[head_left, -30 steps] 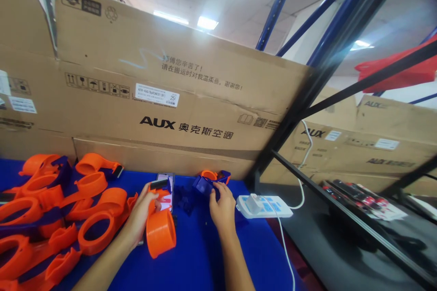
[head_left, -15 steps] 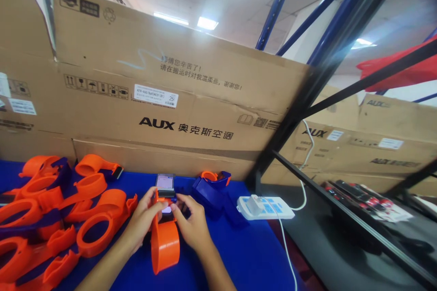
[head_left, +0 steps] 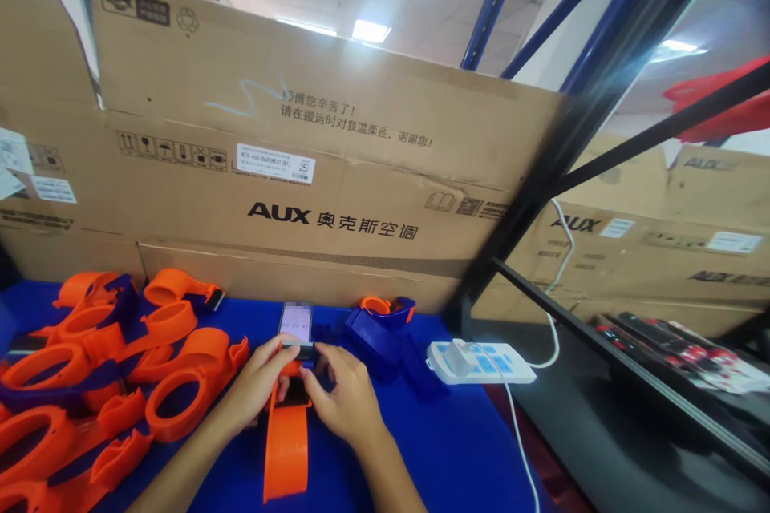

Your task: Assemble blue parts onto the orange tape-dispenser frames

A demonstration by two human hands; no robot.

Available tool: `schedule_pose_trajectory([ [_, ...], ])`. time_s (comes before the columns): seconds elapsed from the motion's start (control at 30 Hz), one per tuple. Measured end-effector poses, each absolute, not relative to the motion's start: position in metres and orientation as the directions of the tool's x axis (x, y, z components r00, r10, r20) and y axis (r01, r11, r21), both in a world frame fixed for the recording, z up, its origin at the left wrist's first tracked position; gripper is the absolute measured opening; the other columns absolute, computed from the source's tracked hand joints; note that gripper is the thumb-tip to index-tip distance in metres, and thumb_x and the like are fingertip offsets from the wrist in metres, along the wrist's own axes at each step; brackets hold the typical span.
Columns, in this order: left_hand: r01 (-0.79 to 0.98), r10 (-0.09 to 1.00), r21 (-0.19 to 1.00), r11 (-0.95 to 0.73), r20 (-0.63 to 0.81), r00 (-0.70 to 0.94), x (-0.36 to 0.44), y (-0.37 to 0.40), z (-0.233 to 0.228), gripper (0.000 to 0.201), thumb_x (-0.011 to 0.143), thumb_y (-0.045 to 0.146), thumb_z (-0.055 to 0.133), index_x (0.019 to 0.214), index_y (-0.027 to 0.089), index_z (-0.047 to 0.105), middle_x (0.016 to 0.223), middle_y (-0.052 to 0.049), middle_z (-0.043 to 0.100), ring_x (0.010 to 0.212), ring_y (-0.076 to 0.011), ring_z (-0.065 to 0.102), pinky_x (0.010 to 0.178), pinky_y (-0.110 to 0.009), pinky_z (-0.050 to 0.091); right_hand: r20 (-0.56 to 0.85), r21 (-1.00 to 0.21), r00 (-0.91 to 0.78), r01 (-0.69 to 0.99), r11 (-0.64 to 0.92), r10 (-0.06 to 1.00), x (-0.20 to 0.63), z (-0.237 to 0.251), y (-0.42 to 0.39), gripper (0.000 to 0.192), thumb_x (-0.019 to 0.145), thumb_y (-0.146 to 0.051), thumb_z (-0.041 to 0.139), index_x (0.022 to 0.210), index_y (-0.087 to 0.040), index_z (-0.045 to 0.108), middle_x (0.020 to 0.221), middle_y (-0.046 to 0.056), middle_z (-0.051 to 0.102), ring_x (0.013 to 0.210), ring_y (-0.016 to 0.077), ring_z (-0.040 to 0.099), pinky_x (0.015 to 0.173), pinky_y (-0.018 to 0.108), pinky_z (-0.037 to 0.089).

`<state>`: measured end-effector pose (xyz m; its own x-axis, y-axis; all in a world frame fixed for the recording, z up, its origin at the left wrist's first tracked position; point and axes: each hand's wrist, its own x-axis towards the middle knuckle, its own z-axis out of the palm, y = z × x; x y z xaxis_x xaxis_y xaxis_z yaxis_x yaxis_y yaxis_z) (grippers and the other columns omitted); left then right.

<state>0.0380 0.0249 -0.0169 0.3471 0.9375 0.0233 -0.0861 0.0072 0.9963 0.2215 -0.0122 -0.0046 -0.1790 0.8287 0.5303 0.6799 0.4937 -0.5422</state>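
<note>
We grip orange tape dispenser (head_left: 286, 439) at far end: left hand (head_left: 256, 389) closed on its left side, right hand (head_left: 342, 401) pinching small dark part at its head, likely steadying for fitting. Dispenser stands on edge on blue table (head_left: 433, 449), long axis running toward us, head pointing to phone (head_left: 296, 324).

Two hands, left hand (head_left: 256, 389) and right hand (head_left: 342, 397), share one orange dispenser (head_left: 285, 441). One phone (head_left: 297, 323), one power strip (head_left: 481, 362), one blue-and-orange dispenser (head_left: 382, 321) stand behind.
</note>
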Motion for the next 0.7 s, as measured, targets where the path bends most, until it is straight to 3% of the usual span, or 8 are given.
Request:
schedule_pose_trajectory([
  [0.2, 0.268, 0.857, 0.927, -0.262, 0.096, 0.505, 0.011, 0.008, -0.005, 0.026, 0.094, 0.047, 0.060, 0.096, 0.022, 0.066, 0.079, 0.000, 0.067, 0.072, -0.0180, 0.060, 0.066, -0.027, 0.045, 0.253, -0.539, -0.437, 0.677, 0.501, 0.863, 0.230, 0.021, -0.022, 0.027, 0.077, -0.037, 0.077, 0.094, -0.022, 0.062, 0.072, -0.003, 0.064, 0.062, 0.0138, 0.056, 0.056, 0.022, 0.036],
  [0.37, 0.432, 0.785, 0.814, -0.388, 0.047, 0.617, -0.005, -0.009, -0.002, 0.018, 0.089, 0.039, 0.063, 0.089, 0.022, 0.070, 0.070, 0.002, 0.063, 0.064, -0.0157, 0.053, 0.060, -0.026, 0.038, 0.046, -0.515, -0.525, 0.717, 0.471, 0.850, 0.229, 0.039, -0.034, 0.028, 0.072, -0.042, 0.080, 0.084, -0.023, 0.063, 0.069, -0.005, 0.065, 0.058, 0.0119, 0.053, 0.054, 0.022, 0.031],
  [0.53, 0.488, 0.769, 0.762, -0.425, 0.020, 0.639, -0.006, -0.010, -0.005, 0.009, 0.084, 0.030, 0.067, 0.082, 0.022, 0.071, 0.068, 0.002, 0.061, 0.057, -0.0142, 0.050, 0.055, -0.026, 0.034, -0.008, -0.468, -0.537, 0.748, 0.471, 0.844, 0.223, 0.038, -0.037, 0.008, 0.066, -0.022, 0.069, 0.066, -0.022, 0.061, 0.061, -0.004, 0.065, 0.055, 0.0126, 0.054, 0.053, 0.024, 0.029],
  [0.7, 0.477, 0.760, 0.726, -0.495, 0.096, 0.642, -0.002, -0.009, -0.007, 0.014, 0.085, 0.022, 0.064, 0.073, 0.023, 0.071, 0.070, 0.000, 0.064, 0.060, -0.0164, 0.055, 0.056, -0.028, 0.035, 0.037, -0.419, -0.553, 0.747, 0.515, 0.832, 0.217, 0.026, -0.037, 0.016, 0.065, -0.018, 0.067, 0.053, -0.022, 0.058, 0.052, -0.003, 0.065, 0.049, 0.0134, 0.055, 0.052, 0.025, 0.030],
])
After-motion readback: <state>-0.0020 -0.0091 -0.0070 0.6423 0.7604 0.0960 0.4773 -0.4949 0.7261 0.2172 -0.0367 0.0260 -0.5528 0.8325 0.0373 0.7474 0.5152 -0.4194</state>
